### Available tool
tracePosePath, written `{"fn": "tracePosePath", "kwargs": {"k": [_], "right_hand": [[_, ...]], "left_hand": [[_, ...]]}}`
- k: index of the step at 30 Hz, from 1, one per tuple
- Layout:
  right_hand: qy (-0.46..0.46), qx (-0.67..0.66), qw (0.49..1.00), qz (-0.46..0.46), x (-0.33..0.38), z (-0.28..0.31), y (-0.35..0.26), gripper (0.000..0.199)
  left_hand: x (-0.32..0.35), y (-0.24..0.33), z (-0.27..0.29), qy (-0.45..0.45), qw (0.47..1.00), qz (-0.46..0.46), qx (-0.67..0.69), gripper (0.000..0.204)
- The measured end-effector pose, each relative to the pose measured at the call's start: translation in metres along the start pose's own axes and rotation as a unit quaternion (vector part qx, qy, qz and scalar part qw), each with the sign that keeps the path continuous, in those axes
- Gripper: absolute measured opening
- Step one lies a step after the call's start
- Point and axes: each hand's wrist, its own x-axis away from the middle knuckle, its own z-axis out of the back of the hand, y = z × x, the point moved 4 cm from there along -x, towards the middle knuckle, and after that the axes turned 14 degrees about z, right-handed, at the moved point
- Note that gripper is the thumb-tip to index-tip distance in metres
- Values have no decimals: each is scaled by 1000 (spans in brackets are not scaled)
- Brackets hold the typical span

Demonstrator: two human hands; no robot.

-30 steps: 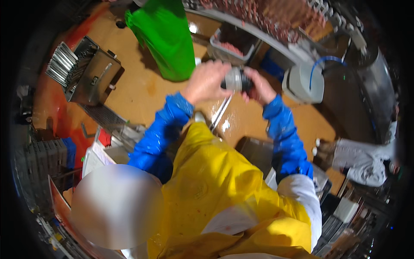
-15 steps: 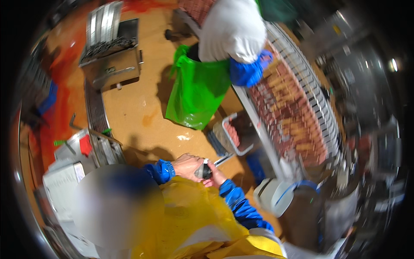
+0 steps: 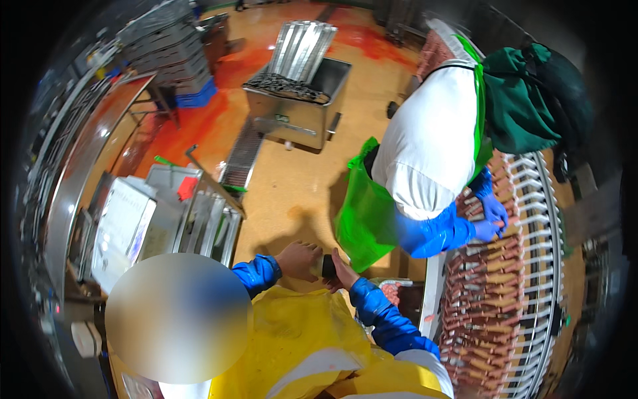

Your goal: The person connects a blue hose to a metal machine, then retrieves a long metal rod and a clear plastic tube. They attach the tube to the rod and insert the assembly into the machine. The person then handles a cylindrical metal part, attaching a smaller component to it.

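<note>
In front of my yellow apron [image 3: 299, 319], both hands are held close together. My right hand [image 3: 344, 271] has its fingers and thumb around a small dark object [image 3: 328, 266]; its kind cannot be made out. Just to the left of that object is my left hand [image 3: 299, 259], bent at the wrist with the knuckles upward. Its fingers are curled, and whatever they may hold is hidden. Blue sleeves [image 3: 392, 322] cover both my forearms.
A co-worker in white with a green apron [image 3: 372, 226] reaches gloved hands [image 3: 490, 216] over a conveyor [image 3: 541, 246] carrying rows of meat pieces [image 3: 485, 286]. A metal tub [image 3: 286, 120] stands ahead. White boxes [image 3: 119, 219] and a steel table [image 3: 86, 179] are at left.
My view has swung, so the co-worker and conveyor sit farther right and lower. My hands have drawn slightly apart, with the dark object staying by my right hand. The co-worker's gloved hands now show.
</note>
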Motion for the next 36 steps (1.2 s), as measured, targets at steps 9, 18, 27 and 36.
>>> {"fn": "tracePosePath", "kwargs": {"k": [9, 18, 27, 36], "right_hand": [[-63, 226, 930, 284, -45, 43, -55, 49], [-283, 152, 887, 333, -41, 34, -78, 58], [-299, 174, 804, 484, -51, 24, -56, 65], [-255, 150, 947, 122, -29, 58, -78, 49]], "left_hand": [[25, 29, 35, 9, 971, 204, 125, 65], [51, 43, 12, 44, 924, 312, 219, 61], [40, 57, 8, 49, 942, 288, 168, 68], [17, 59, -6, 92, 938, 299, 148, 67]]}}
